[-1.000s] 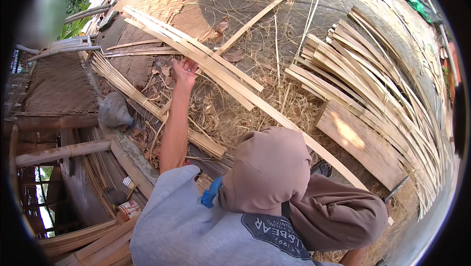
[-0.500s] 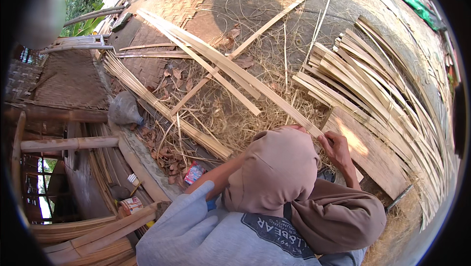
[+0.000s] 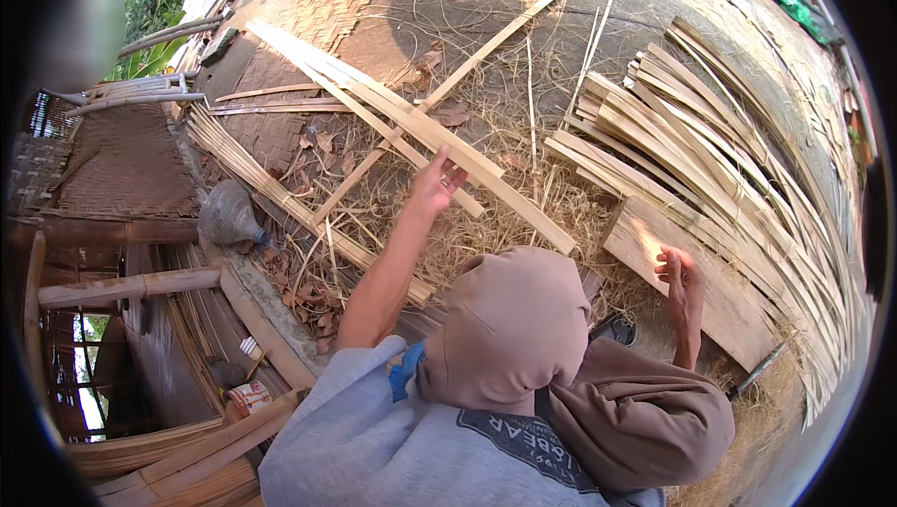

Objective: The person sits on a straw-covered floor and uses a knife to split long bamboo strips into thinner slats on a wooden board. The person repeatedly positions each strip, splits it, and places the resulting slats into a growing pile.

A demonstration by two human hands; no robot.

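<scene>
My left hand [image 3: 437,187] sits at the lower edge of the overlapping strips [image 3: 402,110], fingers half curled; from this view I cannot tell whether they pinch a strip or merely touch one. My right hand [image 3: 684,275] is free, fingers loosely bent over the board [image 3: 640,243], with nothing visible in them. The strips slant across the ground [image 3: 458,16], the longest one's near end just beside the board's left end, and they pass over a crossing strip [image 3: 523,28]. I judge that crossing to be the weak spot: if the left hand pulls one strip, it could pivot there and drag its neighbours askew. With no second hand on the near end, a strip could also twist. Shavings [image 3: 425,241] underneath could snag anything dragged low, and a raw edge could nick a sliding finger. At the board's lower right corner lies a dark rod [image 3: 759,372], which a careless right hand might knock. The stack [image 3: 710,161] fans out beyond the board's upper edge, where a swung end could disturb it. Off to the left lie a bundle [image 3: 252,180] and a bottle [image 3: 229,213].
</scene>
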